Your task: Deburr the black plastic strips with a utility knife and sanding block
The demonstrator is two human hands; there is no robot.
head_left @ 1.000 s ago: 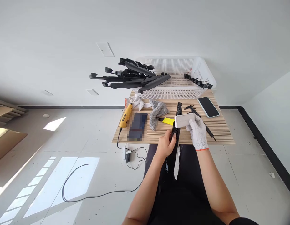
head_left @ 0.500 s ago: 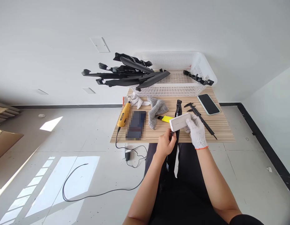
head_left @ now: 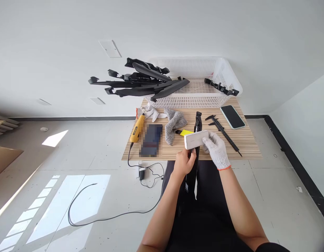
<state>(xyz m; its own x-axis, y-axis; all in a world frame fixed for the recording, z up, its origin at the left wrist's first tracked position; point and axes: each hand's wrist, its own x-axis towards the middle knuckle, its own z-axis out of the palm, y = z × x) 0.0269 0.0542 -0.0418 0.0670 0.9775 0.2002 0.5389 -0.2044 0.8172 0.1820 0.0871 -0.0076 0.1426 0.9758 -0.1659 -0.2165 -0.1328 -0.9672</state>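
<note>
My bare left hand (head_left: pixel 185 162) is closed around a long black plastic trim part (head_left: pixel 198 122), which runs from the table down over my lap. In my right hand (head_left: pixel 216 151), which wears a white knitted glove, a flat white rectangular block (head_left: pixel 195 140) is gripped by its right end. The block lies across the black part, just above my left fingers, and hides some of it. I cannot tell whether the two touch. A yellow-handled cutter (head_left: pixel 185 132) lies left of the block, partly under a grey cloth (head_left: pixel 174 124).
A white plastic basket (head_left: pixel 190 101) at the back holds several black plastic parts (head_left: pixel 141 84), many jutting left. Around the table (head_left: pixel 172 150) lie a caliper (head_left: pixel 226 135), a phone (head_left: pixel 232 117), a yellow corded tool (head_left: pixel 137 129), a white glove (head_left: pixel 152 112) and a blurred dark item (head_left: pixel 152 140).
My right hand has shifted left and slightly down with the white block. My left hand stays on the black trim part, almost unmoved.
</note>
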